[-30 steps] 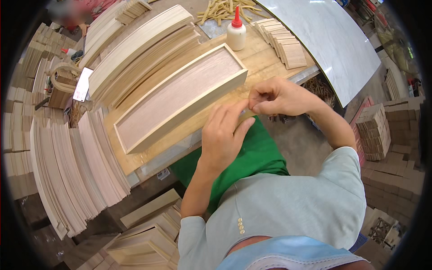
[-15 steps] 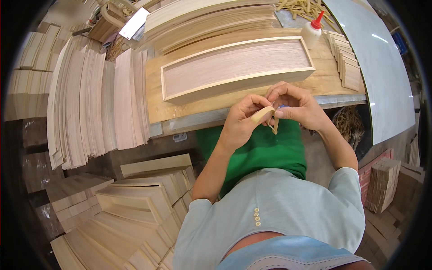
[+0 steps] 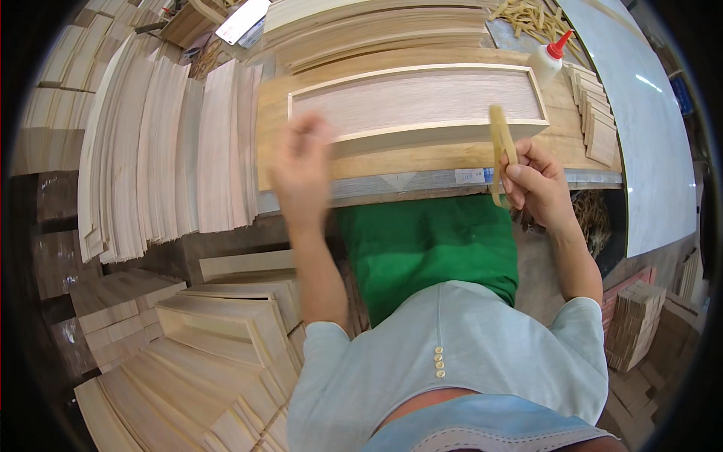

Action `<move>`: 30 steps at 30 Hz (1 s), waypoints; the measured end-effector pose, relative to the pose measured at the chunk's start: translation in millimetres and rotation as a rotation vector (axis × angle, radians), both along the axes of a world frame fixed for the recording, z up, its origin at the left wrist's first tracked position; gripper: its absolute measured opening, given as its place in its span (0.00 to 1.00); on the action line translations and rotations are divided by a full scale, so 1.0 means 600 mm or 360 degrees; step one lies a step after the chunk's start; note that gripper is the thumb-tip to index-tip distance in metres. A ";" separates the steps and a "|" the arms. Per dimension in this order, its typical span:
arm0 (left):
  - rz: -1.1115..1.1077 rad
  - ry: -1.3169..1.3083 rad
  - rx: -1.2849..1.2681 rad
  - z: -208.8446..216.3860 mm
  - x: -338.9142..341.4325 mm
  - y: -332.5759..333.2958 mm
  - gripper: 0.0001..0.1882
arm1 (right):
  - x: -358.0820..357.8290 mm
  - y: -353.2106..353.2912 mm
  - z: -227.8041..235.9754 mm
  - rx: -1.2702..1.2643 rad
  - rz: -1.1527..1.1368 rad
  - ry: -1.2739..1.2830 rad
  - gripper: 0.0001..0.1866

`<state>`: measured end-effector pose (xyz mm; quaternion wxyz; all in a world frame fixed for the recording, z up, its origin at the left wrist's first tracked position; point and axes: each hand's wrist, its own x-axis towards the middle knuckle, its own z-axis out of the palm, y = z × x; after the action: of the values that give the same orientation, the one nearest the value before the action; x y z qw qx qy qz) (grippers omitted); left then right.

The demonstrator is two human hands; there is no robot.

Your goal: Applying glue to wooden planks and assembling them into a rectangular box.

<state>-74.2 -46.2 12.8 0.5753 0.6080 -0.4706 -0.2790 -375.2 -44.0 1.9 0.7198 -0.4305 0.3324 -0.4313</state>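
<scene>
My right hand [image 3: 538, 182] pinches a wide tan rubber band [image 3: 503, 147], held up in front of the table's near edge. The band hangs as a loose loop, its top end overlapping the view of the box's front side. A long shallow wooden box [image 3: 422, 132] lies lengthwise on the board, its pale rim facing up around a flat wood panel. By the box's left end is my left hand [image 3: 301, 169], smeared by motion; its fingers cannot be made out clearly.
Stacked thin wood sheets [image 3: 173, 143] stand at the left, with more boards [image 3: 376, 30] behind the box. A glue bottle [image 3: 546, 64] with a red cap and small wood pieces [image 3: 597, 120] sit at the right. Loose rubber bands [image 3: 531, 19] lie at the back; wooden boxes [image 3: 226, 331] are stacked lower left.
My hands have parted from holding the rubber band together. The left has swung left toward the box's left end, while the right has moved right, keeping the band.
</scene>
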 end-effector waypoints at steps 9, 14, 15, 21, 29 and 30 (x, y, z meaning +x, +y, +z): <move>-0.0050 0.0193 0.0400 -0.086 0.197 -0.158 0.13 | 0.008 0.010 -0.005 0.0061 0.0103 0.0297 0.07; -0.0111 0.0266 0.0408 -0.093 0.195 -0.158 0.11 | -0.001 0.011 -0.013 0.0055 0.0035 0.0359 0.06; -0.0138 0.0266 0.0401 -0.091 0.197 -0.156 0.11 | -0.001 0.010 -0.013 0.0057 0.0037 0.0360 0.06; 0.0170 -0.0009 0.0114 -0.042 0.159 -0.113 0.11 | -0.001 0.010 -0.003 0.0026 0.0058 0.0384 0.06; -0.0592 0.0101 0.0083 -0.031 -0.014 0.022 0.26 | 0.020 0.009 0.019 -0.0076 0.0248 0.0616 0.07; -0.0842 0.0203 0.0130 -0.024 -0.047 0.046 0.36 | 0.035 0.007 0.028 -0.0087 0.0269 0.0604 0.07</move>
<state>-102.2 -18.7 -1.6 0.4859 0.4680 -0.5642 -0.4760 -354.1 -39.7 19.0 0.6660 -0.5498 0.4128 -0.2894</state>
